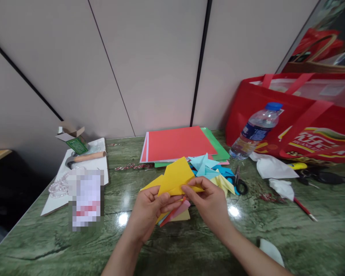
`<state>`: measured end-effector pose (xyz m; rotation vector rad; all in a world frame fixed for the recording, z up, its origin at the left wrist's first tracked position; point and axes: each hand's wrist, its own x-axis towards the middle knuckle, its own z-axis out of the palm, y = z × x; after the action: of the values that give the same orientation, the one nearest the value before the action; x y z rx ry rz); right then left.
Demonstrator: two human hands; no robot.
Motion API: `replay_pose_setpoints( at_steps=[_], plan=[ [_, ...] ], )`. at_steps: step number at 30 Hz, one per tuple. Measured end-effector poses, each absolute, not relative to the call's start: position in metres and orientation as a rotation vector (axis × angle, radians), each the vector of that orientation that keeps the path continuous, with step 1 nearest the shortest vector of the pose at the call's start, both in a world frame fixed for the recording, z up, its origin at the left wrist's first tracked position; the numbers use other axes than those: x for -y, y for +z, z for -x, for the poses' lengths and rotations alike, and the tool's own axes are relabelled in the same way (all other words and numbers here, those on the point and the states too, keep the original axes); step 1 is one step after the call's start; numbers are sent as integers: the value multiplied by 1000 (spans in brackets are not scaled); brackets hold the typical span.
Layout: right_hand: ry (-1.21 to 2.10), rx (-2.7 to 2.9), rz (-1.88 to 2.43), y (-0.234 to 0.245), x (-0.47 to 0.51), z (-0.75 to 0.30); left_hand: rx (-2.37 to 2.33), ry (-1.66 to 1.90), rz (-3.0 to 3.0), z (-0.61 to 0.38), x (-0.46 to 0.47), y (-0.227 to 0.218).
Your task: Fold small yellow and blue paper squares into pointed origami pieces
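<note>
A folded piece of yellow paper (176, 174) is held up between both hands above the table. My left hand (152, 207) pinches its lower left edge, thumb on the near side. My right hand (208, 201) grips the lower right corner between thumb and fingers. Below the hands lie several folded paper pieces (176, 214) in pink, red and tan, partly hidden by the hands. Just behind the right hand are light blue folded paper shapes (204, 165) and a pale yellow one (222, 184). Dark-handled scissors (241, 186) rest beside them.
Coloured sheets (181, 143) are stacked near the wall. At right stand a water bottle (254, 132) and a red bag (304, 119), with crumpled tissues (276, 166) and a red-handled brush (304, 209). At left, a white board (54, 201) bears a small box (76, 142) and a wooden-handled tool (89, 156).
</note>
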<state>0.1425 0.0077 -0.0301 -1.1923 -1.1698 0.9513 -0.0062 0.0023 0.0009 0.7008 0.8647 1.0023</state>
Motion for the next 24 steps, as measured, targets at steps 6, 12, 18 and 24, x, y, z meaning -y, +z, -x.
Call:
replay_pose_setpoints(
  at_steps=[6, 12, 18, 24],
  plan=[
    [1008, 1136, 1186, -32, -8, -143, -899, 1002, -714, 6, -1, -2],
    [969, 1124, 1141, -30, -7, -142, -945, 1007, -751, 6, 0, -3],
    [864, 1254, 1147, -33, -7, -143, -917, 938, -765, 6, -1, -4],
    [816, 1330, 1148, -32, -7, -144, -873, 932, -778, 6, 0, -5]
  ],
)
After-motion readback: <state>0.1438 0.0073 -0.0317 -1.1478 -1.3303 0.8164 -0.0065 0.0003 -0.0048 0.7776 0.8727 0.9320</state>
